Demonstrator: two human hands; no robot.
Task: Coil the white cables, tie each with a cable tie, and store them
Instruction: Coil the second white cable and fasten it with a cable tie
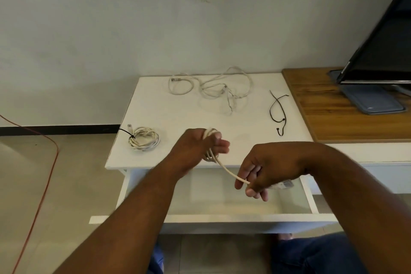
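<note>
Left hand grips one half-coiled white cable over the white table's near edge — right hand pinches its tail. One tied white cable coil near left edge; two black cable ties near right edge.

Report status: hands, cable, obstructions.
Left hand holds thin white cable coiled round it; right hand pinches the tail. Two black cable ties lie on white table. No obstruction.

Left hand raised, fingers curled; right hand lower, fingertips seemingly pinched, palm down.
</note>
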